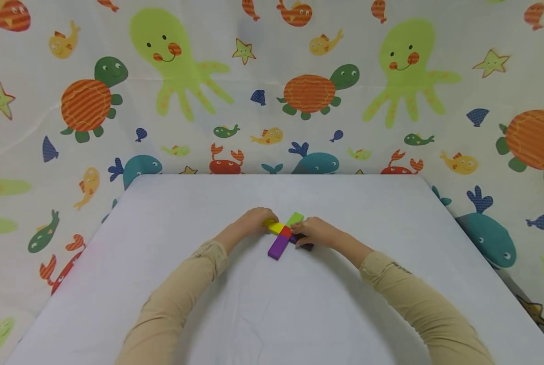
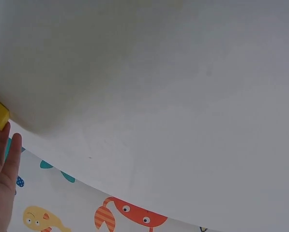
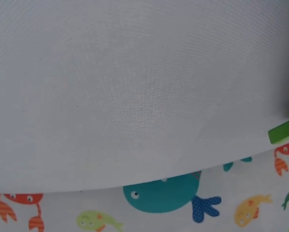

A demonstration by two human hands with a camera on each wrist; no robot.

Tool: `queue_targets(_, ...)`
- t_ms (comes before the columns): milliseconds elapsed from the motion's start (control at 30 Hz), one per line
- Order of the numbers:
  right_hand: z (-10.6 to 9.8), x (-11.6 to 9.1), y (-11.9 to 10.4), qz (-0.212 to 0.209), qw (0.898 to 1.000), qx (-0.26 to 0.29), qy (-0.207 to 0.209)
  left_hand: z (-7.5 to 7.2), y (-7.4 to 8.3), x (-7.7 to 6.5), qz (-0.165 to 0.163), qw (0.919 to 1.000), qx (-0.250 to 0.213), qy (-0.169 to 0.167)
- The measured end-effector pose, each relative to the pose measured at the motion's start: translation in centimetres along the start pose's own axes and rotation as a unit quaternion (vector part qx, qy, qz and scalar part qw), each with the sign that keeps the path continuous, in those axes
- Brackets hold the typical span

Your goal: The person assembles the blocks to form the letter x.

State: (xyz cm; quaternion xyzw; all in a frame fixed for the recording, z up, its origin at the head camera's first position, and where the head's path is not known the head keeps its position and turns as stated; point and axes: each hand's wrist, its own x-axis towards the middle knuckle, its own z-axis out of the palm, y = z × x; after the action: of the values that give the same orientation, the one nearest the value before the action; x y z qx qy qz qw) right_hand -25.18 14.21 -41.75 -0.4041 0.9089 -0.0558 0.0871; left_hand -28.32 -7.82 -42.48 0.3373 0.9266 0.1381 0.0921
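Observation:
On the white table, flat blocks form a cross around a small red square block (image 1: 286,232). A yellow block (image 1: 276,227) points left, a green block (image 1: 295,219) away, a purple block (image 1: 278,247) toward me, and a dark block (image 1: 304,242) right. My left hand (image 1: 255,221) grips the outer end of the yellow block; its fingertips show against that block in the left wrist view, the thumb hidden. With thumb and fingers on either side, my right hand (image 1: 318,232) holds the dark block, covering part of it. Only the green block's end (image 3: 283,131) shows in the right wrist view.
The white-covered table (image 1: 185,203) spreads around the blocks on all sides. Behind it hangs a white cloth (image 1: 272,45) printed with sea animals, which also shows along both sides of the table.

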Motion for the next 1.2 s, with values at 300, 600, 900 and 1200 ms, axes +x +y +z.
queue_targets(300, 0.06, 0.67, -0.44, 0.015, 1.0, 0.012, 0.0, -0.02, -0.54, 0.06, -0.006, 0.9997, -0.002, -0.025)
queue_targets(600, 0.19, 0.24, -0.21, 0.044, 0.999, 0.017, 0.006, -0.35, 0.01, 0.53, -0.014, 0.9987, -0.03, -0.039)
queue_targets(900, 0.62, -0.08, -0.39, 0.027, 0.999, 0.033, 0.031, -0.36, -0.06, 0.41, -0.033, 0.9976, -0.03, -0.053)
queue_targets(1200, 1.02, -0.18, -0.17, 0.022, 0.998, 0.034, 0.045, -0.59, 0.02, -0.18, 0.018, 0.9984, -0.034, -0.041)
